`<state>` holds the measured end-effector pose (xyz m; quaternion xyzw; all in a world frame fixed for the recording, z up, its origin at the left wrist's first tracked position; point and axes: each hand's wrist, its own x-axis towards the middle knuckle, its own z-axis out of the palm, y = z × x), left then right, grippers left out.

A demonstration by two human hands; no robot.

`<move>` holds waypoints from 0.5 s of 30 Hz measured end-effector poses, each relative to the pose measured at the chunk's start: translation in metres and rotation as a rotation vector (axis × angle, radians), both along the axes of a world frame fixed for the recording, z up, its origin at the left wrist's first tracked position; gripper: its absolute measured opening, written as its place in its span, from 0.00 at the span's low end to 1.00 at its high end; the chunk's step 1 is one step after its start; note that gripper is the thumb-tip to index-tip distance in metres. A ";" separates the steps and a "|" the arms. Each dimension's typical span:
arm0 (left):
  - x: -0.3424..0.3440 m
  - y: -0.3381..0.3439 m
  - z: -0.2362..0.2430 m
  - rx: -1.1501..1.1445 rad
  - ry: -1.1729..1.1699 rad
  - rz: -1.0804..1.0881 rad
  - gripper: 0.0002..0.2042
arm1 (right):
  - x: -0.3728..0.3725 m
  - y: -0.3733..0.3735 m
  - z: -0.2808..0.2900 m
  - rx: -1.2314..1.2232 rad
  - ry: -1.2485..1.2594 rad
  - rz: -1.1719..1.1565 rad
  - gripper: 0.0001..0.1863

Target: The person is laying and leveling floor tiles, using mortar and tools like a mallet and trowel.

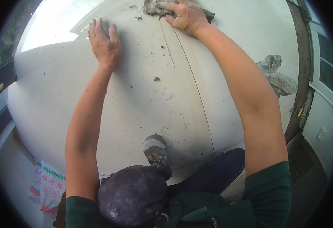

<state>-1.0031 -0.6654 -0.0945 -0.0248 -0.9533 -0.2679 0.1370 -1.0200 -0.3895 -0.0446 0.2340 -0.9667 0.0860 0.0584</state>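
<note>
My left hand (104,45) rests with fingers apart on the large pale, glossy surface (136,102) at the upper left of the view. My right hand (185,19) grips a grey, mud-smeared rag-like bundle (155,7) near the top edge, close to a thin groove running down the surface. Small grey crumbs and specks are scattered between my arms. One of my shoes (155,150), crusted with grey, is on the surface below, beside my dark, dusty knee (132,193).
Grey, dirty crumpled pieces (282,81) lie at the right, near a dark edge strip (303,60) with a small yellow object (299,112). A white panelled door or window (322,57) stands at far right. Printed white bags (48,186) sit at lower left.
</note>
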 end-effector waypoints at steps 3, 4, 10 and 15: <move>0.004 0.008 0.009 -0.046 0.015 -0.041 0.25 | -0.035 -0.005 0.004 -0.026 -0.384 -0.334 0.28; 0.002 0.018 0.004 -0.020 0.012 -0.019 0.24 | -0.030 0.010 -0.027 -0.180 -0.106 -0.382 0.24; -0.002 0.006 0.014 -0.001 0.001 -0.024 0.22 | 0.048 -0.053 -0.023 -0.303 0.038 0.089 0.23; -0.001 0.009 0.014 0.009 -0.086 -0.024 0.22 | -0.030 -0.021 -0.018 -0.110 0.052 0.031 0.23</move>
